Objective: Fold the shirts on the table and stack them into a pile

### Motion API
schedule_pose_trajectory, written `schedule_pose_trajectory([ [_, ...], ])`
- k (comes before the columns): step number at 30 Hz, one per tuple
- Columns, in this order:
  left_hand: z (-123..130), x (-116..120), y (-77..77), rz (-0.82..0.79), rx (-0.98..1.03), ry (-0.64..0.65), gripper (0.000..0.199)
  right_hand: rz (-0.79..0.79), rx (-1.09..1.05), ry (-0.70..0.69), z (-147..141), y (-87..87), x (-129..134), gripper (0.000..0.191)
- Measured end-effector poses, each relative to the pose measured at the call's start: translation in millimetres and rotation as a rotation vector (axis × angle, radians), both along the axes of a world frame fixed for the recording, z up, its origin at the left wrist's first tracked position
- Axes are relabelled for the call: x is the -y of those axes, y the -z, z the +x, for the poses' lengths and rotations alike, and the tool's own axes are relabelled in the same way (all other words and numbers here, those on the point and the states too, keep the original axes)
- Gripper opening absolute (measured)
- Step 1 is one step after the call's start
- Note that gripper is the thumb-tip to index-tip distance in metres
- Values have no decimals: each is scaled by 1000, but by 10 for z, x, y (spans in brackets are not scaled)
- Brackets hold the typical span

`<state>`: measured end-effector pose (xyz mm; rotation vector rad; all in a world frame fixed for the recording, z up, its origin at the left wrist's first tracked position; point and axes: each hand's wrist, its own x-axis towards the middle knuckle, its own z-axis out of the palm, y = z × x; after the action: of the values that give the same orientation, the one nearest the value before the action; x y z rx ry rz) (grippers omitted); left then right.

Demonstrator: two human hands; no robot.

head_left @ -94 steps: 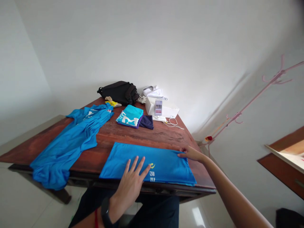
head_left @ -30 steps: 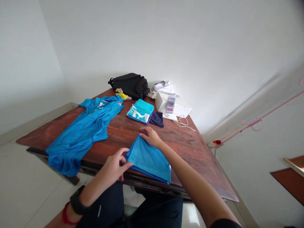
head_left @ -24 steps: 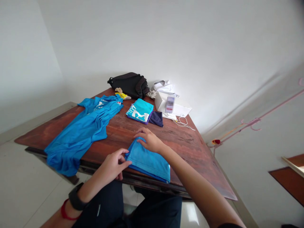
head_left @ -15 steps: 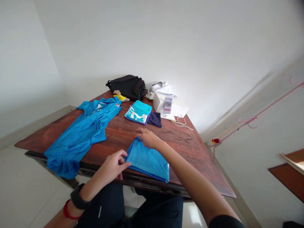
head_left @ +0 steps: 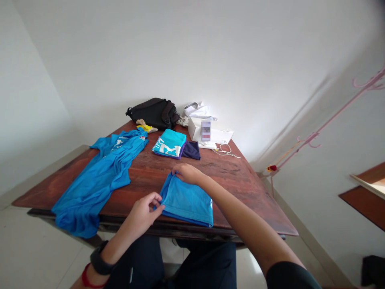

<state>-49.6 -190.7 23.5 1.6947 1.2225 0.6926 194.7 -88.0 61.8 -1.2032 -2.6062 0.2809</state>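
Observation:
A folded bright blue shirt [head_left: 186, 202] lies at the front edge of the dark red wooden table [head_left: 144, 168], doubled into a narrower shape. My left hand [head_left: 142, 212] pinches its near left edge, with a black watch and a red band on that wrist. My right hand [head_left: 188, 173] grips the shirt's far corner, and the forearm crosses over the table's right part. Part of the cloth under my fingers is hidden.
To the left, a blue T-shirt [head_left: 99, 176] lies spread out. Farther back are a folded teal garment [head_left: 168, 143], a navy cloth [head_left: 191, 150], a black bag [head_left: 153, 114], a white box [head_left: 198, 129] and a white cable [head_left: 225, 150]. Walls bound the table's back.
The shirt, flat and wide in the oldest frame, is now folded narrower, with both hands holding it. Over the last second my hands barely moved, and the view swung slightly.

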Motion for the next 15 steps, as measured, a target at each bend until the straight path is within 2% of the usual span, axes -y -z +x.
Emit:
schedule_pose_trajectory([
  [3, 63, 44, -165, 40, 7, 27, 31, 60, -98, 1, 116, -74, 86, 24],
  [7, 306, 157, -490, 90, 33, 118, 25, 145, -244, 55, 388, -260, 334, 29],
  [11, 676, 279, -766, 186, 67, 257, 15, 214, -412, 165, 735, -455, 728, 27],
  [15, 1103, 418, -915, 301, 95, 462, 6, 243, -571, 314, 1135, -513, 1199, 21],
])
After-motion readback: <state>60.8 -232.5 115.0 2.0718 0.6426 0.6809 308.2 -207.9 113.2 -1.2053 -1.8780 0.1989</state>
